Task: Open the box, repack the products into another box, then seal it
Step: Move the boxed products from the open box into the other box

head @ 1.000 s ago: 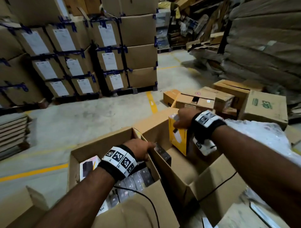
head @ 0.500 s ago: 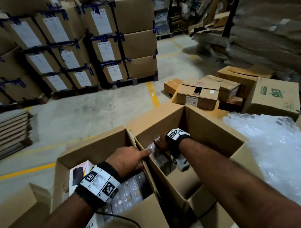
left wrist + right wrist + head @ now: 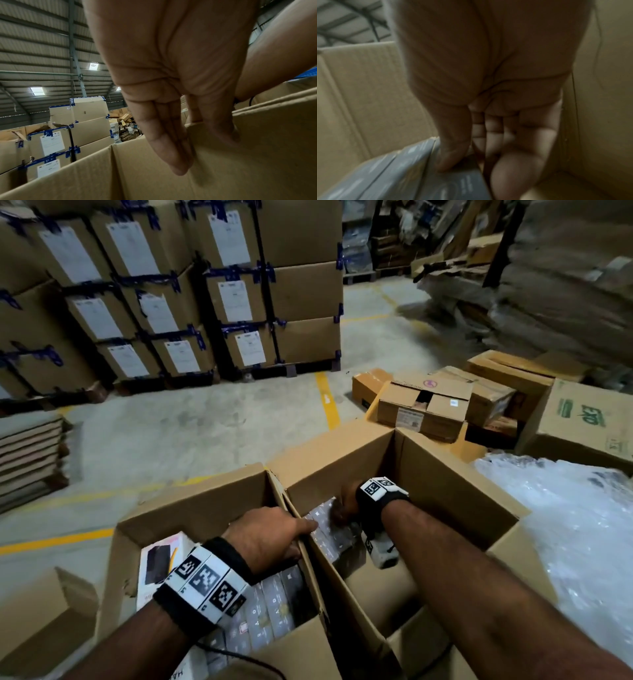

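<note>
The left-hand box [image 3: 191, 518], closest in, is being steadied by the left hand [image 3: 270, 537]: fingers and thumb are pinched over the top edge of its wall where it meets the right-hand box [image 3: 445, 484]. It's packed with grey product packs [image 3: 270, 618], plus a white carton [image 3: 161, 563] tucked at the side.

Inside the right-hand box, a row of grey packs [image 3: 329, 529] is being pressed down by the right hand [image 3: 346, 505], thumb on top of one pack and fingers curled down its side in the wrist view, so it's being gripped, not just touched.

Risk-wise: that row is probably only being propped by the wall, so it could get toppled if the hand is pulled out quickly. The shared wall could also get bowed if it's being leaned on too hard, and the fit would be thrown off.

Further out, clear plastic wrap [image 3: 565, 525] is being left heaped on the right. Everything's sitting on a concrete floor [image 3: 191, 426] with yellow lines [image 3: 327, 402]. Loose cartons [image 3: 428, 409] are lying beyond, and taped, labelled stacked boxes [image 3: 178, 296] are being stored at the back.
</note>
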`<control>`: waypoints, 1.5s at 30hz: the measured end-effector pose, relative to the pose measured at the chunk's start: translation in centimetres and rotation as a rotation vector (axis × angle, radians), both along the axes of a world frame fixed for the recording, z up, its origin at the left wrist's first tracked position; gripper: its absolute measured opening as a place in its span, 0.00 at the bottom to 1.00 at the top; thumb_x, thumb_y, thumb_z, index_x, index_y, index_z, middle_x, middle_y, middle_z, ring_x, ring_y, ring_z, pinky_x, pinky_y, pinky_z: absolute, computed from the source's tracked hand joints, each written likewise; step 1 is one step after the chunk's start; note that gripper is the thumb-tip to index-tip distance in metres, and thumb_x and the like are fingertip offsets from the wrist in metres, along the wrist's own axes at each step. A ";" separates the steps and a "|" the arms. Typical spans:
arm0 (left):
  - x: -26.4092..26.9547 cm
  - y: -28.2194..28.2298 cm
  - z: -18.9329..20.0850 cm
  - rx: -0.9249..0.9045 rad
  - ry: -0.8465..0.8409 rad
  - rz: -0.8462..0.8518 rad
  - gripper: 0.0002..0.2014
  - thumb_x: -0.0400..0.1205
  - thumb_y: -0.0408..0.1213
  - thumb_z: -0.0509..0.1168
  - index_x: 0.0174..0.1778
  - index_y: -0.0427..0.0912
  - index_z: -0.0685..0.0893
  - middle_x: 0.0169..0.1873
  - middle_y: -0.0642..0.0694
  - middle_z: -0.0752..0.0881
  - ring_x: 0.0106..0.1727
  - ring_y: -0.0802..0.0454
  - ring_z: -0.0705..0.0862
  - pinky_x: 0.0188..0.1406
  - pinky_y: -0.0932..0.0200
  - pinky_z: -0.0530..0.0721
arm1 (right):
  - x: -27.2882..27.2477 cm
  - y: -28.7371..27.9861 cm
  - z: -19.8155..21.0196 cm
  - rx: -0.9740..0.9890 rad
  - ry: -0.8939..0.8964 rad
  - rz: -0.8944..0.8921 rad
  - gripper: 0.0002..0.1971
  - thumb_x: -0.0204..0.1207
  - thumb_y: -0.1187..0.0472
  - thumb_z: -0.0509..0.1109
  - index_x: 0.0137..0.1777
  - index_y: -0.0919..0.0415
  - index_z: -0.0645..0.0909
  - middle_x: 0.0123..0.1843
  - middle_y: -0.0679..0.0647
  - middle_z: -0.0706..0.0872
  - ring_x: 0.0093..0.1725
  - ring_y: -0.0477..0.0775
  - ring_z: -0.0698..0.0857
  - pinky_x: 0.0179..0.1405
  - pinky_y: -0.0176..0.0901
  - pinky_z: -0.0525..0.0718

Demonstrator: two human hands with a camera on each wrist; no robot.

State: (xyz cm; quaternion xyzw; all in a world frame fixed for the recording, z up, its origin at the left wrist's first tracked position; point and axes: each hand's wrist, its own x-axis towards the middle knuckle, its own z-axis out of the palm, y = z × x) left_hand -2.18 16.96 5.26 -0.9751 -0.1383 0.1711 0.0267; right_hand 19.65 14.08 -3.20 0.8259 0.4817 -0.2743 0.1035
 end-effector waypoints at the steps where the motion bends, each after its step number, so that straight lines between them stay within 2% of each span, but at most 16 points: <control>1: 0.0 -0.1 0.0 -0.001 -0.004 0.006 0.25 0.85 0.46 0.61 0.79 0.59 0.66 0.62 0.45 0.83 0.63 0.43 0.82 0.59 0.49 0.82 | 0.0 0.2 -0.5 0.019 -0.024 0.003 0.31 0.54 0.28 0.67 0.45 0.54 0.85 0.44 0.54 0.89 0.46 0.59 0.90 0.52 0.54 0.88; 4: -0.3 -0.3 0.3 -0.009 0.045 0.027 0.28 0.85 0.47 0.61 0.82 0.57 0.60 0.63 0.41 0.82 0.63 0.40 0.81 0.58 0.47 0.82 | 1.1 0.6 -2.6 0.071 -0.089 0.014 0.33 0.54 0.28 0.67 0.52 0.51 0.83 0.51 0.59 0.89 0.51 0.64 0.89 0.52 0.62 0.87; 8: -2.6 0.8 1.4 -0.047 -0.030 0.125 0.36 0.84 0.50 0.62 0.84 0.52 0.50 0.60 0.38 0.83 0.60 0.39 0.82 0.56 0.47 0.82 | -2.2 -1.4 6.2 0.146 -0.170 0.083 0.19 0.72 0.41 0.73 0.50 0.58 0.83 0.56 0.60 0.87 0.56 0.64 0.86 0.51 0.48 0.84; 10: -4.9 2.3 2.3 -0.048 -0.090 0.192 0.33 0.84 0.49 0.63 0.83 0.49 0.56 0.62 0.37 0.83 0.63 0.38 0.81 0.58 0.49 0.81 | -4.2 -1.7 10.9 0.166 -0.188 0.131 0.21 0.77 0.45 0.70 0.54 0.65 0.84 0.53 0.62 0.86 0.52 0.62 0.84 0.45 0.45 0.77; 13: -9.1 4.8 3.5 -0.020 -0.109 0.293 0.27 0.83 0.50 0.64 0.78 0.47 0.68 0.66 0.39 0.82 0.66 0.40 0.79 0.62 0.51 0.78 | -9.0 -1.7 16.7 0.270 -0.166 0.218 0.15 0.79 0.48 0.69 0.41 0.61 0.84 0.43 0.58 0.84 0.42 0.58 0.81 0.40 0.44 0.76; 17: -15.0 7.0 3.8 -0.019 -0.100 0.422 0.24 0.83 0.51 0.63 0.75 0.51 0.73 0.66 0.39 0.78 0.67 0.39 0.79 0.63 0.50 0.79 | -16.5 1.2 18.8 0.371 -0.161 0.349 0.11 0.78 0.52 0.70 0.46 0.60 0.87 0.45 0.57 0.87 0.47 0.60 0.85 0.43 0.45 0.79; 22: -20.8 7.8 2.5 -0.049 -0.131 0.546 0.22 0.82 0.47 0.64 0.73 0.52 0.76 0.65 0.37 0.72 0.63 0.34 0.80 0.64 0.49 0.79 | -24.3 6.0 14.4 0.127 -0.172 0.378 0.09 0.73 0.58 0.75 0.51 0.60 0.88 0.40 0.54 0.86 0.39 0.55 0.85 0.28 0.36 0.80; 24: -22.1 7.8 1.6 -0.101 -0.150 0.566 0.20 0.82 0.45 0.65 0.71 0.50 0.78 0.67 0.38 0.71 0.63 0.36 0.81 0.64 0.51 0.78 | -25.0 6.8 11.8 0.042 -0.261 0.425 0.21 0.59 0.55 0.85 0.53 0.55 0.88 0.43 0.53 0.85 0.46 0.57 0.89 0.39 0.42 0.89; 26: -22.9 7.7 0.8 -0.141 -0.196 0.563 0.17 0.80 0.42 0.66 0.65 0.49 0.81 0.67 0.40 0.71 0.63 0.38 0.81 0.63 0.54 0.77 | -24.7 6.6 10.5 0.012 -0.313 0.437 0.33 0.48 0.57 0.88 0.58 0.52 0.87 0.53 0.55 0.88 0.52 0.59 0.89 0.52 0.56 0.89; 30: -23.7 7.9 -0.2 -0.143 -0.235 0.540 0.13 0.81 0.41 0.65 0.61 0.45 0.83 0.67 0.43 0.74 0.63 0.41 0.81 0.62 0.56 0.76 | -23.9 5.8 8.9 -0.076 -0.308 0.303 0.31 0.57 0.56 0.87 0.63 0.53 0.86 0.60 0.57 0.88 0.55 0.58 0.87 0.58 0.56 0.86; 33: -24.1 7.8 -0.8 -0.140 -0.209 0.518 0.12 0.84 0.41 0.62 0.62 0.44 0.81 0.68 0.41 0.71 0.60 0.37 0.82 0.59 0.51 0.79 | -23.3 5.4 7.3 -0.087 -0.262 0.206 0.28 0.71 0.47 0.77 0.69 0.60 0.81 0.65 0.59 0.85 0.65 0.58 0.83 0.65 0.55 0.82; 36: -24.4 7.8 -1.3 -0.132 -0.199 0.502 0.12 0.85 0.40 0.58 0.62 0.44 0.79 0.67 0.41 0.69 0.55 0.36 0.83 0.55 0.47 0.81 | -23.9 5.6 5.7 -0.029 -0.179 0.154 0.28 0.73 0.40 0.72 0.69 0.55 0.80 0.65 0.56 0.86 0.63 0.57 0.84 0.64 0.52 0.82; 39: -24.5 7.6 -1.3 -0.132 -0.207 0.505 0.13 0.86 0.40 0.56 0.64 0.44 0.79 0.70 0.42 0.67 0.56 0.37 0.83 0.56 0.48 0.80 | -24.7 6.7 2.8 0.077 -0.198 0.109 0.32 0.77 0.36 0.62 0.77 0.51 0.69 0.76 0.58 0.73 0.73 0.64 0.74 0.72 0.56 0.75; 41: -24.7 7.4 -1.3 -0.133 -0.205 0.502 0.14 0.87 0.40 0.55 0.65 0.44 0.80 0.72 0.43 0.66 0.56 0.38 0.84 0.56 0.49 0.80 | -25.6 7.1 1.8 0.071 -0.205 0.085 0.27 0.82 0.40 0.55 0.76 0.53 0.66 0.77 0.59 0.69 0.76 0.67 0.69 0.75 0.60 0.68; 43: -24.7 7.4 -1.3 -0.135 -0.208 0.512 0.14 0.87 0.41 0.55 0.65 0.43 0.81 0.73 0.43 0.65 0.57 0.38 0.83 0.56 0.50 0.80 | -25.6 8.5 0.2 0.095 -0.217 0.081 0.23 0.82 0.45 0.55 0.72 0.55 0.71 0.73 0.61 0.72 0.75 0.67 0.70 0.73 0.58 0.68; 45: -24.6 7.2 -1.3 -0.129 -0.214 0.519 0.15 0.87 0.41 0.54 0.65 0.42 0.80 0.74 0.43 0.65 0.58 0.38 0.83 0.56 0.51 0.80 | -24.5 10.2 -2.0 0.059 -0.226 0.137 0.25 0.78 0.48 0.65 0.72 0.57 0.74 0.74 0.62 0.74 0.74 0.64 0.73 0.71 0.54 0.69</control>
